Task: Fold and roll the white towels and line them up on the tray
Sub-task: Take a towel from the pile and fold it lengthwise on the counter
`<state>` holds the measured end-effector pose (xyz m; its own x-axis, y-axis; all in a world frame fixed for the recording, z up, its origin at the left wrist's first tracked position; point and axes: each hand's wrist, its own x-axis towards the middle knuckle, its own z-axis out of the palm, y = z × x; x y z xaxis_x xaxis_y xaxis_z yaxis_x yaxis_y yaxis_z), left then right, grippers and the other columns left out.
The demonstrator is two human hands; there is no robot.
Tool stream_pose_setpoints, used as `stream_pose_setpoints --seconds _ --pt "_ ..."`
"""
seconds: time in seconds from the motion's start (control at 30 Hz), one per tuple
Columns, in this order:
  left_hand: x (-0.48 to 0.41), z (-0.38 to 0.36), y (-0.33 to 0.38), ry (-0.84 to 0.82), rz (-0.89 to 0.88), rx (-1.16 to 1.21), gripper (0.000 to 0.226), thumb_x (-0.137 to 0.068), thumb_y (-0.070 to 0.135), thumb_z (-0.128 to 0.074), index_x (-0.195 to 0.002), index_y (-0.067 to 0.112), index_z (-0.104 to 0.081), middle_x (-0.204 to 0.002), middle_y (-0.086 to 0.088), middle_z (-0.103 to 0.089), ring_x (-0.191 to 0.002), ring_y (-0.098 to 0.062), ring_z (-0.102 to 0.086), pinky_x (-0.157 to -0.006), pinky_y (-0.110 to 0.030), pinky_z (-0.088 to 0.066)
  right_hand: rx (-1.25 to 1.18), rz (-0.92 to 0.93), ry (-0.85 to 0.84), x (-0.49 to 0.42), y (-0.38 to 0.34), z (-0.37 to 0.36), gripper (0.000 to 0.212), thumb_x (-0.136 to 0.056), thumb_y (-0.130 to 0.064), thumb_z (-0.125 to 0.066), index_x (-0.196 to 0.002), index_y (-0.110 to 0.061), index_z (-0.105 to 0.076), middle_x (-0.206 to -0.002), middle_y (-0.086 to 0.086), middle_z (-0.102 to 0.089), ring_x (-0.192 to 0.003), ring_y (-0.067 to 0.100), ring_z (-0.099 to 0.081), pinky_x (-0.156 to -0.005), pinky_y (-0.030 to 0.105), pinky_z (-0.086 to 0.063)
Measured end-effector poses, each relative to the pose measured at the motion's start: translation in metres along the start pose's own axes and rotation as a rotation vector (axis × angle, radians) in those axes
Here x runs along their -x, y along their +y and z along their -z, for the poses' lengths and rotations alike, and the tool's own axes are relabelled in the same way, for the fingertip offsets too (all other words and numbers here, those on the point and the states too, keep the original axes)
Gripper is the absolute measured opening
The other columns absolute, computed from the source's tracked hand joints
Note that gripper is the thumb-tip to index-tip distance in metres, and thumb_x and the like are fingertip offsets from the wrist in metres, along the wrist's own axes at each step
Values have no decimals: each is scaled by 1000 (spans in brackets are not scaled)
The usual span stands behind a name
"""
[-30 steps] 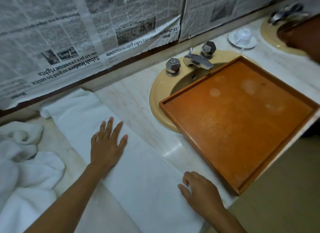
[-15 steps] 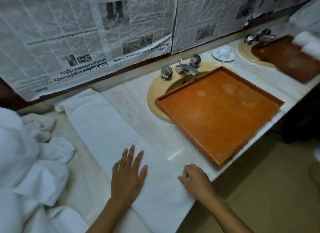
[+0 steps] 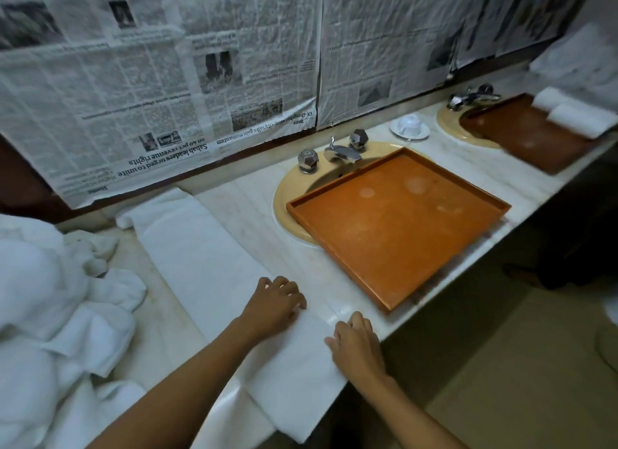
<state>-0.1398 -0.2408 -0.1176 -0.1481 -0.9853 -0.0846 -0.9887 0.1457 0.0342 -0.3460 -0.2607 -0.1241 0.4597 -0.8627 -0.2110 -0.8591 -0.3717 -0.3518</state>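
"On the near edge of the marble surface point(image 3: 240, 201), what are the hands doing?"

"The left hand point(image 3: 272, 306) and right hand point(image 3: 356, 343) are close together. Their fingers are curled onto the right edge of the folded towel point(image 3: 200, 261). They look to be pinching it, though the fingertips are hidden."

"Why grip there?"

"I'd judge that's where the roll starts. The towel is a long, flat strip running to the far left wall, so the near end can be turned over and rolled away."

"And the tray?"

"The wooden tray point(image 3: 398, 221) is orange, shallow-rimmed and faintly stained. It lies just to the right, across the yellowish sink point(image 3: 284, 194), within easy reach. Soft crumpled towels point(image 3: 50, 315) are heaped on the left. Far right, rolled towels point(image 3: 582, 121) on a darker tray point(image 3: 521, 141) show the shape wanted."
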Motion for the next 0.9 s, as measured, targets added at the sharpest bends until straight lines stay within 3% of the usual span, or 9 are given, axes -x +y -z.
stream_pose_setpoints --seconds 0.17,0.27,0.37,0.5,0.6,0.7,0.8,0.9 --pt "-15 12 -9 -91 -94 -15 30 -69 28 -81 -96 34 -69 -98 10 -65 -89 -16 -62 -73 -32 -40 42 43 -21 -12 6 5 28 -99 -38 -48 -118 -20 -58 -122 2 -48 -114 21 -44 -92 34 -40" --pt "-15 10 -8 -132 -131 55 35 -71 27 -82 -102 34 -68 -105 9 -64 -87 -14 -62 -71 -30 -45 9 90 -34 -13 10 8 29 -100 -37 -47 -119 -18 -58 -121 1 -52 -112 20 -47 -92 32 -41" --pt "-15 6 -10 -87 -154 53 36 -67 28 -84 -99 36 -69 -100 12 -64 -86 -11 -63 -70 -28 -45 -31 151 27 -11 15 9 28 -99 -38 -49 -111 -17 -62 -112 0 -56 -104 18 -50 -87 31 -45" --pt "-22 13 -19 -129 -112 -63 31 -64 28 -84 -91 36 -71 -86 15 -63 -84 -12 -61 -72 -29 -39 -46 176 -118 -12 21 15 26 -102 -37 -42 -113 -18 -57 -115 -1 -58 -106 17 -50 -88 29 -40" --pt "-35 33 -28 -256 -74 -94 22 -89 25 -65 -109 33 -69 -102 12 -65 -104 -15 -55 -83 -33 -30 -98 196 -173 -15 18 28 16 -102 -34 -43 -97 -21 -52 -101 -1 -57 -96 17 -51 -80 29 -41" --pt "-48 42 -33 -217 -23 -91 22 -95 27 -58 -114 33 -67 -109 13 -64 -107 -13 -49 -82 -31 -25 -154 205 -174 -15 18 37 30 -101 -34 -46 -75 -28 -33 -79 -9 -41 -80 13 -43 -61 21 -32" --pt "-52 29 -26 -196 39 -47 22 -95 26 -57 -114 31 -66 -111 11 -63 -110 -15 -49 -81 -32 -24 -131 189 -129 -20 24 37 15 -102 -34 -44 -89 -25 -44 -90 -7 -48 -85 13 -44 -63 22 -31" --pt "-49 7 -22 -119 115 46 16 -91 23 -61 -106 25 -67 -102 8 -64 -109 -19 -52 -78 -33 -20 -65 159 -147 -23 30 29 19 -102 -34 -43 -108 -19 -53 -110 -2 -56 -89 11 -39 -74 22 -32"
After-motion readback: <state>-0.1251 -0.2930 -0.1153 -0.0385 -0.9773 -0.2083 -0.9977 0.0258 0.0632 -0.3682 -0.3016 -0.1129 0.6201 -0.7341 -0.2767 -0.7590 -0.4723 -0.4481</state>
